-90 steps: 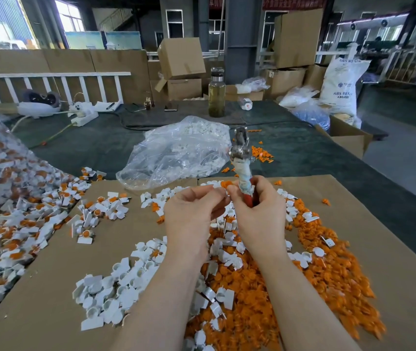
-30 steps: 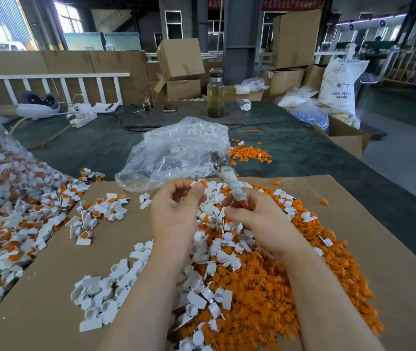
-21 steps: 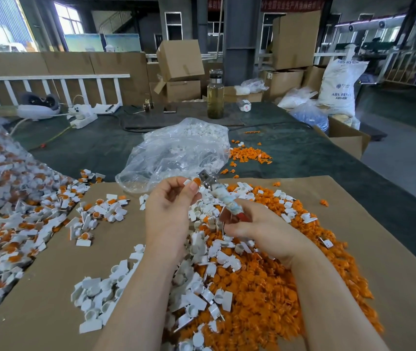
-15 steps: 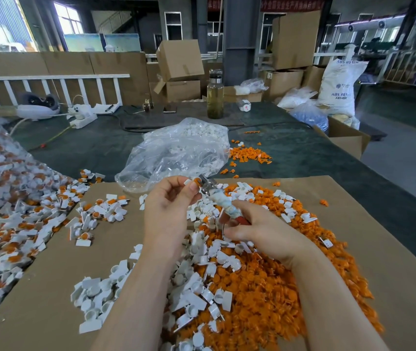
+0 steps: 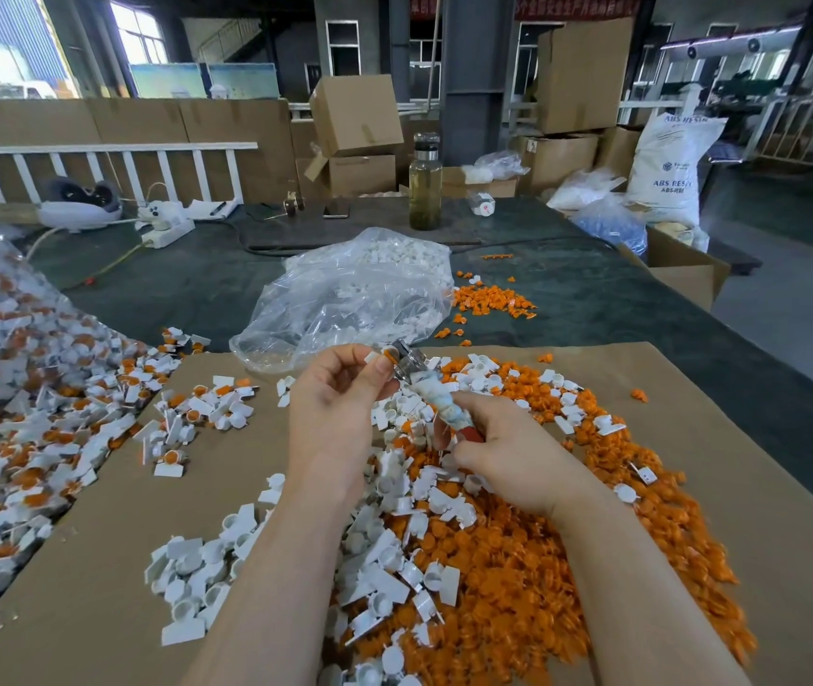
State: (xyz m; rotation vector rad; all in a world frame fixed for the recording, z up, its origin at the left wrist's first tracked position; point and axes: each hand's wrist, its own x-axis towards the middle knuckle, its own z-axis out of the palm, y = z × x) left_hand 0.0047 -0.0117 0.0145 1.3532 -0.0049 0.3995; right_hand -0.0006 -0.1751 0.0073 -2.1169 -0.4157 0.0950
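At the fingertips of your left hand (image 5: 335, 403), you pinch a small plastic cap (image 5: 381, 357), likely light, stiff and slippery; your right hand (image 5: 508, 462) grips the tool (image 5: 436, 401) by its wrapped handle.

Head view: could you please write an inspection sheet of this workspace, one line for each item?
Surface: cardboard sheet on a dark-covered table.
Job's things: tool with wrapped handle, small white-orange piece, orange caps, white parts.
Clutter: plastic bag of white parts, bottle, heap of assembled pieces at left.
Grippers: left hand pinches the piece at the tool's metal head; right hand grips the handle.
Cables: power strip with cable, far left.
Surroundings: cardboard boxes, white sack.
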